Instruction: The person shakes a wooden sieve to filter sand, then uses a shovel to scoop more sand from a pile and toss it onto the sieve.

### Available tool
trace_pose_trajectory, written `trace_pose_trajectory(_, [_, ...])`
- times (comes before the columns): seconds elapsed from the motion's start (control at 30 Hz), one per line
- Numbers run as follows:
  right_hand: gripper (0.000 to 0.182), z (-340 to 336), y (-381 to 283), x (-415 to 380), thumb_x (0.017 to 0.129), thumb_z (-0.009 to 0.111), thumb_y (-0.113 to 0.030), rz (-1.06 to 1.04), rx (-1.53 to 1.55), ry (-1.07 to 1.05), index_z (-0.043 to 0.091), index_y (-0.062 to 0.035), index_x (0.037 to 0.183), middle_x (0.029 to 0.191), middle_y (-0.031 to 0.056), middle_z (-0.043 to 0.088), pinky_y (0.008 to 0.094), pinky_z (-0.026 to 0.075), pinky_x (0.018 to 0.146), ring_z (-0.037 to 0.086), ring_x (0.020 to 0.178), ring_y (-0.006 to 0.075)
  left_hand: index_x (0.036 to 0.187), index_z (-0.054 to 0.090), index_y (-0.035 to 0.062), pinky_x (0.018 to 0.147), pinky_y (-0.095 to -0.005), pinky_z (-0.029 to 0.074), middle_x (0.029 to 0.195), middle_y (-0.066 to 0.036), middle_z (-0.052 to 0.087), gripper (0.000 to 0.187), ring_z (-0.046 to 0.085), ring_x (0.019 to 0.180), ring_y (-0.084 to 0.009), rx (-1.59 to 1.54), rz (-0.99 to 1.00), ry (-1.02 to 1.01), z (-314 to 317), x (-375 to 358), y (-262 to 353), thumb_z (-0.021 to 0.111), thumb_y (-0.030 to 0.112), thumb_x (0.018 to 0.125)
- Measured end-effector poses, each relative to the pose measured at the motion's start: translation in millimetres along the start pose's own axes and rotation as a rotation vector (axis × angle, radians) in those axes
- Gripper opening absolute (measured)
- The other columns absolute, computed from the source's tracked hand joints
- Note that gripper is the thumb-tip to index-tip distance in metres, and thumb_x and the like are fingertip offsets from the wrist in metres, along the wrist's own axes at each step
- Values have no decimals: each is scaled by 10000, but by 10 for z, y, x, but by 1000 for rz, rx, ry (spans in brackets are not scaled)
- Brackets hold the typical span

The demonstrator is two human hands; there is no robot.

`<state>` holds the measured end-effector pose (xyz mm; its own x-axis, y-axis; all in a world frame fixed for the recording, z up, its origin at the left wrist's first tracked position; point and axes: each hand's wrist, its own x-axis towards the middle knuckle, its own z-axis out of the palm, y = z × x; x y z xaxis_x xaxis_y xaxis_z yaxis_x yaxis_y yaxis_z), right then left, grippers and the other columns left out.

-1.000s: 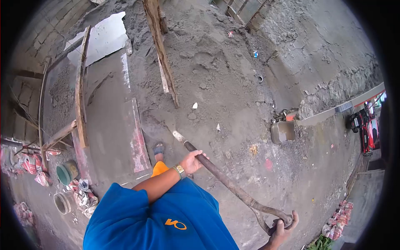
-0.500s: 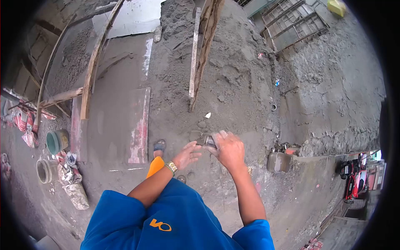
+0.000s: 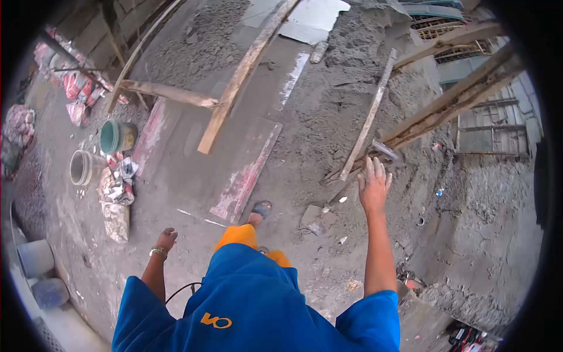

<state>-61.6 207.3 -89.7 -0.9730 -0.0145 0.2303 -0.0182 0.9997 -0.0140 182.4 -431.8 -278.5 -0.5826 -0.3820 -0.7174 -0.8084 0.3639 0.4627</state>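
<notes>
Your hands have parted since half a second ago, and the shovel [image 3: 316, 220] now slants up toward the timber post [image 3: 450, 104]. Your left hand [image 3: 167, 239] hangs low at your side, fingers loosely curled around nothing. Ahead, the shovel's blade lies on the ground right of your sandal [image 3: 262, 207]. Your right hand [image 3: 375, 185] is released, fingers extended just beside the handle; whether they touch it is hard to tell.
</notes>
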Motion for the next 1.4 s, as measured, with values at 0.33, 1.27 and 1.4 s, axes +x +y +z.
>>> trace_pose_trajectory(0.33, [553, 1967, -1038, -2886, 853, 622, -322, 170, 762, -1100, 469, -32, 1299, 1266, 215, 522, 363, 401, 969, 498, 1192, 309, 1106, 601, 53, 593, -286, 520, 752, -74, 647, 261, 624, 646, -145, -148, -62, -234, 622, -1252, -1318, 524, 138, 872])
trace_pose_trajectory(1.27, [236, 801, -4909, -2320, 854, 582, -218, -12, 708, -747, 656, -28, 973, 963, 176, 651, 357, 469, 805, 621, 913, 300, 1127, 577, 45, 640, -298, 498, 772, -83, 647, 340, 614, 651, -155, -142, -73, -30, -2207, 51, -3073, 600, 197, 824])
trace_pose_trajectory(1.4, [225, 808, -5204, -1935, 858, 577, -209, -63, 615, -677, 647, -14, 945, 928, 180, 646, 371, 472, 778, 618, 878, 322, 1113, 588, 51, 656, -311, 501, 764, -81, 652, 315, 619, 674, -160, -227, -15, -64, -2260, 374, -2571, 592, 184, 827])
